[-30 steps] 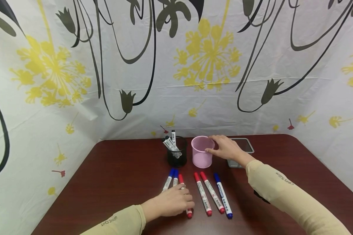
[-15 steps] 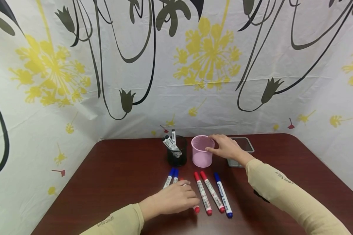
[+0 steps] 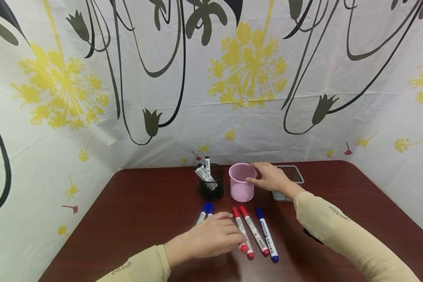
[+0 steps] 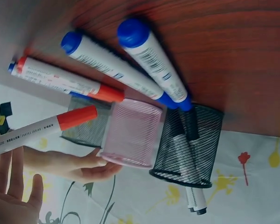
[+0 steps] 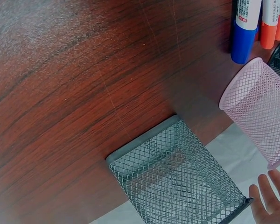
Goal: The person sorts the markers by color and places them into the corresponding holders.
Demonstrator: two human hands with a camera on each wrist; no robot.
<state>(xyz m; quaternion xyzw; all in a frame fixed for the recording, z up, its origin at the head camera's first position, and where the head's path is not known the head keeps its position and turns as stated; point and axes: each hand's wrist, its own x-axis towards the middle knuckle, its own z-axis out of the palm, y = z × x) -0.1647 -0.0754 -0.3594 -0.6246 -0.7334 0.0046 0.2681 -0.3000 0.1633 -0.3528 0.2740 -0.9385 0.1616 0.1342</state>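
Note:
My left hand (image 3: 215, 237) holds a red marker (image 4: 35, 131) just above the table; in the left wrist view its red cap points toward the cups. Past the fingertips, one red marker (image 3: 244, 231), another red marker (image 3: 255, 233) and a blue marker (image 3: 268, 237) lie side by side. Two blue markers (image 4: 114, 70) lie beyond the left hand, mostly covered by it in the head view. At the back, my right hand (image 3: 271, 178) grips the right side of the pink mesh pen cup (image 3: 242, 190), thumb and fingers at its rim. Inside, no marker shows.
Left of the pink cup stands a black mesh pen cup (image 3: 212, 192) with several black-capped markers. A grey mesh holder (image 5: 177, 177) stands behind the right hand. The brown table (image 3: 155, 203) ends at a patterned cloth (image 3: 183, 129) hanging behind.
My left hand has lifted the red marker off the table and moved right with it, toward the other red markers. The right hand stays at the pink cup.

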